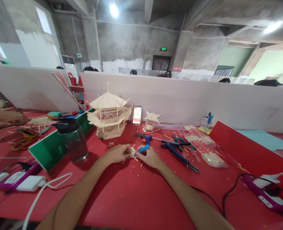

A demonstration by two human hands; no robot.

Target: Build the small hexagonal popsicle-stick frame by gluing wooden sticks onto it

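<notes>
My left hand (119,153) is closed, its fingertips on a small piece made of wooden sticks (132,151) at the middle of the red table. My right hand (151,157) grips a slim blue pen-like tool (143,148), its lower end close to that piece. Whether the tool is a pen or a knife is too small to tell. Behind my hands lies a blue glue gun (145,138). A large two-tiered stick pavilion (109,116) stands upright at the back left, and a small stick pavilion (151,120) sits farther right.
A dark water bottle (73,140) stands left beside a green board (50,153). Dark blue cutters (178,155) and bagged sticks (203,145) lie to the right. Purple power strips (19,177) with cables occupy both sides. Another person's hand (9,118) is at far left.
</notes>
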